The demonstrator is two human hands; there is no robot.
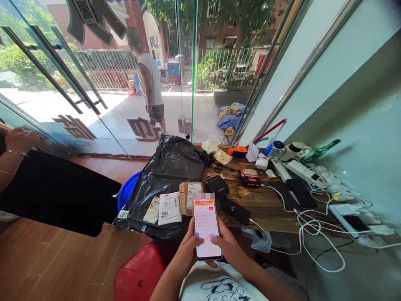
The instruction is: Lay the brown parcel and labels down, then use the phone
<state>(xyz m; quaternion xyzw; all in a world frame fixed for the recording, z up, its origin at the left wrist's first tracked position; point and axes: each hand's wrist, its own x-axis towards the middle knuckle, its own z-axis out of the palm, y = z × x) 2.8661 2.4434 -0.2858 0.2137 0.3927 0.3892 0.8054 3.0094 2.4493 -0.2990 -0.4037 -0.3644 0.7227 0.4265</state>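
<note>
Both my hands hold a smartphone point(206, 229) upright in front of me, its lit screen showing a white and orange page. My left hand point(185, 251) grips its left edge with the thumb on the screen. My right hand point(231, 246) grips the right edge, thumb also resting on the glass. Just beyond the phone lie a small cardboard parcel point(188, 197) and two white labelled parcels point(169, 208) on a black plastic bag point(169, 171).
A wooden table point(266, 205) carries a black handheld scanner point(235, 210), a red device point(249, 177), phones, power strips and tangled white cables point(313, 228). A red stool point(139, 274) stands at my left knee. Another person's arm point(15, 146) shows at the left; someone stands outside the glass doors point(150, 83).
</note>
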